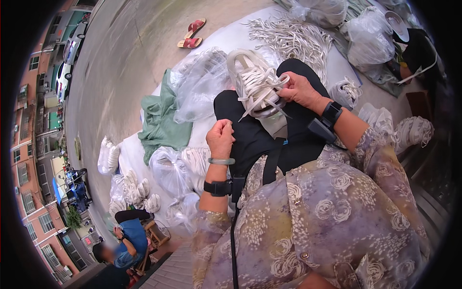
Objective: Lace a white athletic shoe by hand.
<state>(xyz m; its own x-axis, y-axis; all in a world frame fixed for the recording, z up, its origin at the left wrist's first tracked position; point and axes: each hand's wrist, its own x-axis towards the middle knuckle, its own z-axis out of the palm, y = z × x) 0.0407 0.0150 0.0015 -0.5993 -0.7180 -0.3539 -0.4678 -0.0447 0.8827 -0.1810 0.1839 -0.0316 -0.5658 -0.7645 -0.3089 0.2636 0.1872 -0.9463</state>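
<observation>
View from the head camera. A pale grey and white mesh sports shoe (252, 79) rested on the person's black-clad lap (250, 135), toe pointing away from the body, with a flat white lace (262, 89) partly threaded through its eyelets and its loose ends trailing over the side. The right hand (301, 89) was closed at the near side of the shoe, its fingers pinching a strand of the lace. The left hand (220, 137) was curled into a loose fist apart from the shoe, near the left edge of the lap; whether it pinched a lace end could not be told. A clear plastic bag (199, 84) lay just beside the shoe on the left, and a heap of loose white laces (293, 38) lay on the white ground sheet (226, 36) beyond it. Judged risks: the shoe was steadied by one hand only and sat on a rounded thigh, so a firm pull on the lace could tip it off the lap; the trailing ends could tangle or slip back out of an eyelet; uneven tension could leave the lacing lopsided.
</observation>
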